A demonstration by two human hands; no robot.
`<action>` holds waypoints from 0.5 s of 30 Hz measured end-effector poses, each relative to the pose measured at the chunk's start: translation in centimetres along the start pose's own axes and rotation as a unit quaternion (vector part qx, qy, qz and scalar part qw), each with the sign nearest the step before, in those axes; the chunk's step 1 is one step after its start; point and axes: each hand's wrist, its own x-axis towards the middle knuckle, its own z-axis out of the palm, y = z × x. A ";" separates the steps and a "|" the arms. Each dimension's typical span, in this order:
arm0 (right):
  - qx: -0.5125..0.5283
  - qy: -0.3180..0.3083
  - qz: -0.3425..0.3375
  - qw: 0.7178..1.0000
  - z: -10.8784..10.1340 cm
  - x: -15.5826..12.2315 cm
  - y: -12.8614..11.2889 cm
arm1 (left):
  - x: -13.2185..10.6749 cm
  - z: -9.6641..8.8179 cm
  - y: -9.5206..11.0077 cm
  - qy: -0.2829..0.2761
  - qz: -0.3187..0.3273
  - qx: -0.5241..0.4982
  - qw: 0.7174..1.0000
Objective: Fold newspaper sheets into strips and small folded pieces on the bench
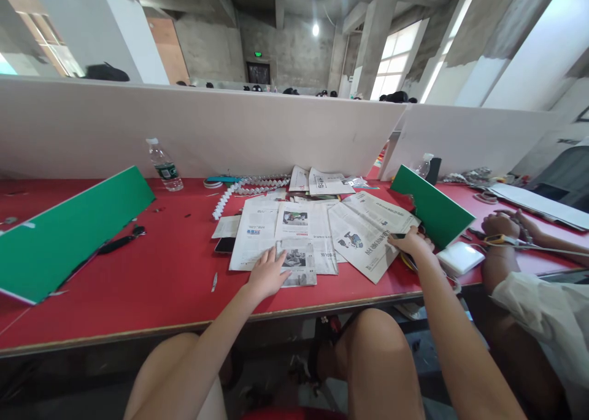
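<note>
Newspaper (299, 265) lies under the palm-down left hand (268, 272), fingers spread.

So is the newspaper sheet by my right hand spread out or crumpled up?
Spread out: the newspaper sheet lies flat, its printed drawing and headline facing up. Whether it's folded double, I can't tell.

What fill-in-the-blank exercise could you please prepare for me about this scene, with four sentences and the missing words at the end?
1. The left hand rests on newspaper, which lies on a ____ table.
2. The camera wearer's ____ hand is the one nearer to the white box.
3. The bottle standing on the left has a ____ cap.
4. The two slanting boards have ____ faces.

Missing words: red; right; white; green.
</note>
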 end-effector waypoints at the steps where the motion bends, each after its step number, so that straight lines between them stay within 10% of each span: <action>1: -0.010 0.017 -0.003 1.000 -0.3 -0.8 -0.9 | 0.0 0.0 0.0 0.001 -0.001 0.000 1.000; 4: 0.009 0.004 -0.096 0.995 -0.9 -4.0 -4.8 | 0.1 0.1 -0.1 0.006 -0.001 -0.006 1.000; 9: 0.050 -0.191 -0.259 0.946 0.3 -10.1 -12.3 | 0.0 0.0 -0.1 0.004 0.006 -0.018 1.000; 15: 0.046 -0.178 -0.287 0.940 3.6 -14.0 -15.4 | 0.0 -0.4 0.2 -0.002 -0.001 -0.041 0.999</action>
